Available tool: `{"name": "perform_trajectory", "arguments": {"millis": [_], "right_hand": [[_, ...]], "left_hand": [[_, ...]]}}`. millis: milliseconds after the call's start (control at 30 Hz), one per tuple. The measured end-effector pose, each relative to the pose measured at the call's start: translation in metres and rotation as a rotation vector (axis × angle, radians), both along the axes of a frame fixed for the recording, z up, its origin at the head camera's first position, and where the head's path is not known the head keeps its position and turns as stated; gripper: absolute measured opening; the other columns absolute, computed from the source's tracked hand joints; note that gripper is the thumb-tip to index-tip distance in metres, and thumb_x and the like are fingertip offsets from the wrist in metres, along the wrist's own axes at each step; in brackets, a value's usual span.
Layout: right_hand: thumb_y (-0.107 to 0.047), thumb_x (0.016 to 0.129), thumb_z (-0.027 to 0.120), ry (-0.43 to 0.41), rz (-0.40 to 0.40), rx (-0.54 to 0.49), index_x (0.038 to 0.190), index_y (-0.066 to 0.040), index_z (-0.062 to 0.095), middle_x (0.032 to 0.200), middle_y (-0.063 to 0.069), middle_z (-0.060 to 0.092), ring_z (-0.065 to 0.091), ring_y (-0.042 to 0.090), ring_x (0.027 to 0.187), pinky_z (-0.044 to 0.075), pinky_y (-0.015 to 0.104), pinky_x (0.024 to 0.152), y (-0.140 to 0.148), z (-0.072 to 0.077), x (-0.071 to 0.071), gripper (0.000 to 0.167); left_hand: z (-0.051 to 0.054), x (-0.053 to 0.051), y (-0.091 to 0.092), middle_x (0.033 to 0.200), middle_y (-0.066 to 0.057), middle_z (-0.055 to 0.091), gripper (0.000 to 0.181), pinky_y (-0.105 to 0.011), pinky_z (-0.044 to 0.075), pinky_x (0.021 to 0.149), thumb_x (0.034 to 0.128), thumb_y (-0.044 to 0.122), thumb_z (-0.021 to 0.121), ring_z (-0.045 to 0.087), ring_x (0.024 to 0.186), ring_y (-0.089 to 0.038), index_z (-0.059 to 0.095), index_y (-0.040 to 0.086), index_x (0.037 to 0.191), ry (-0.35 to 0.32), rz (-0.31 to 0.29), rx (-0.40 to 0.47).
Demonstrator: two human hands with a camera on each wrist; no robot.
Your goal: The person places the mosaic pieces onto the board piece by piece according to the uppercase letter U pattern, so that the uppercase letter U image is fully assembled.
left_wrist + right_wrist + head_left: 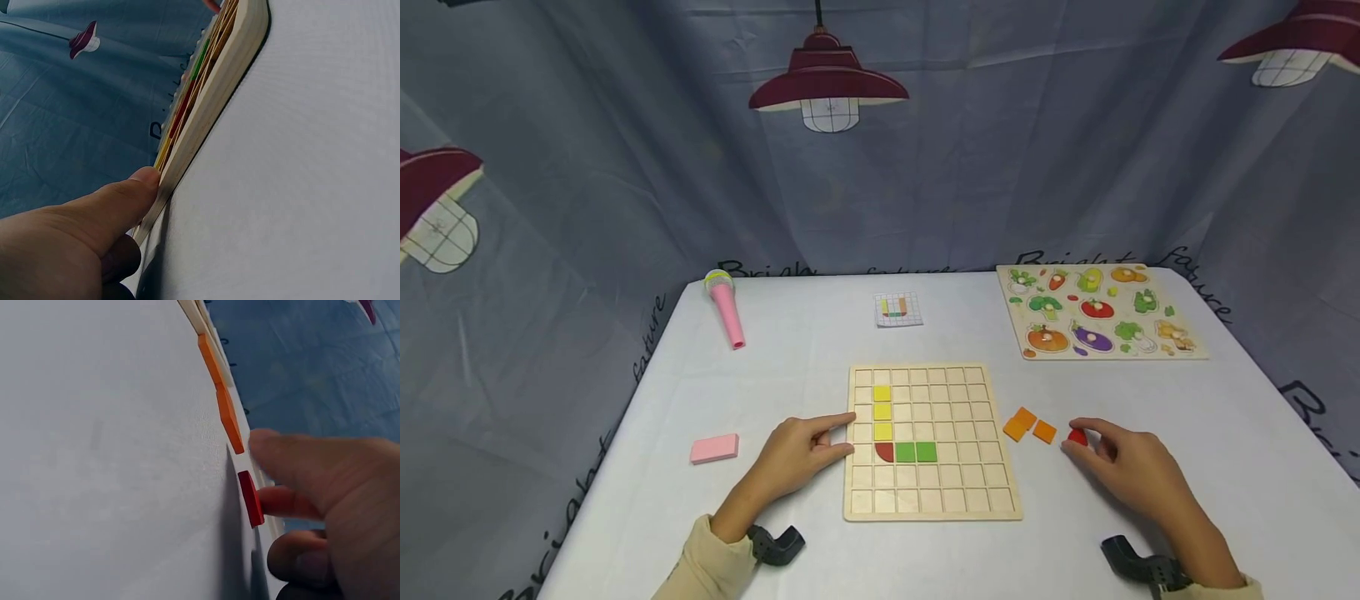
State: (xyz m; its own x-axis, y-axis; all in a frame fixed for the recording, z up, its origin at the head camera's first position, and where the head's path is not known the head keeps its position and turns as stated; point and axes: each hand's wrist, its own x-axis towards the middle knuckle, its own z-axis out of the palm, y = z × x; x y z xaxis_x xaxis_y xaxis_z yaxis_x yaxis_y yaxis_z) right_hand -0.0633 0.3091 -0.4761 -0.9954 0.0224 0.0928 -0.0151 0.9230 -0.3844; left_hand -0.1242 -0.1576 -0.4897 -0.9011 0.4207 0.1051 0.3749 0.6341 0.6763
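A wooden grid board (955, 505) bears three yellow squares (882, 412) in a column, a red rounded piece (884, 452) below them and two green squares (916, 452) to its right. At the board's left edge rests my left hand (793, 454), fingertip and thumb touching the rim; the left wrist view shows its thumb (134, 194) against the wooden edge (206, 112). My right hand (1138, 471) has thumb and forefinger around a red piece (1077, 437) on the table; in the right wrist view a finger touches the red piece (251, 499). Orange squares (1044, 431) lie between board and right hand.
A pattern card (898, 309) lies behind the board. At the back right is a vegetable puzzle board (1105, 312). On the left are a pink toy microphone (727, 310) and a pink block (714, 448). A grey curtain (940, 183) hangs behind the table.
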Motion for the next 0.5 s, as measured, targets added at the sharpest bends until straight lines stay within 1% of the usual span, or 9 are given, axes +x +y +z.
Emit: {"name": "perform_trajectory", "arguments": {"millis": [100,167,300,433,500], "right_hand": [[-0.043,0.089,0.079,-0.016,-0.016,0.018,0.12,-0.009,0.072,0.059,-0.005,0.042,0.038,0.014,0.053,0.026,0.028,0.05,0.0,0.001,0.007,0.046],[-0.04,0.088,0.081,-0.015,-0.029,0.023,0.12,-0.009,0.073,0.059,-0.006,0.042,0.038,0.014,0.053,0.027,0.028,0.05,-0.001,0.001,0.011,0.045],[-0.038,0.086,0.083,-0.021,-0.054,0.03,0.115,-0.008,0.074,0.058,-0.005,0.042,0.038,0.015,0.054,0.027,0.028,0.05,-0.003,0.001,0.018,0.043],[-0.044,0.083,0.084,-0.061,-0.09,0.036,0.109,-0.008,0.076,0.057,-0.004,0.041,0.038,0.017,0.054,0.026,0.029,0.051,-0.005,0.003,0.029,0.045],[-0.045,0.082,0.085,-0.06,-0.095,0.03,0.106,-0.009,0.076,0.057,-0.004,0.041,0.038,0.016,0.054,0.027,0.028,0.05,-0.006,0.003,0.033,0.045]], "left_hand": [[0.001,-0.001,0.0,0.057,0.017,0.045,0.044,-0.021,0.031,0.052,0.0892,0.036,0.081,0.038,0.051,0.002,0.073,0.021,0.13,0.0,0.0,0.0],[0.002,-0.001,-0.001,0.057,0.017,0.045,0.044,-0.021,0.031,0.053,0.0893,0.037,0.08,0.038,0.052,0.002,0.073,0.022,0.13,-0.002,0.003,-0.004],[0.002,-0.001,-0.002,0.056,0.017,0.046,0.044,-0.021,0.032,0.053,0.0895,0.037,0.08,0.039,0.051,0.001,0.073,0.022,0.13,-0.007,0.008,-0.01],[0.001,-0.001,-0.001,0.056,0.017,0.046,0.044,-0.021,0.032,0.053,0.0899,0.038,0.08,0.039,0.052,0.001,0.072,0.023,0.131,-0.022,0.006,-0.018],[0.001,-0.001,-0.001,0.056,0.018,0.046,0.044,-0.021,0.032,0.054,0.0898,0.038,0.08,0.039,0.052,0.002,0.072,0.024,0.131,-0.023,0.006,-0.023]]}}
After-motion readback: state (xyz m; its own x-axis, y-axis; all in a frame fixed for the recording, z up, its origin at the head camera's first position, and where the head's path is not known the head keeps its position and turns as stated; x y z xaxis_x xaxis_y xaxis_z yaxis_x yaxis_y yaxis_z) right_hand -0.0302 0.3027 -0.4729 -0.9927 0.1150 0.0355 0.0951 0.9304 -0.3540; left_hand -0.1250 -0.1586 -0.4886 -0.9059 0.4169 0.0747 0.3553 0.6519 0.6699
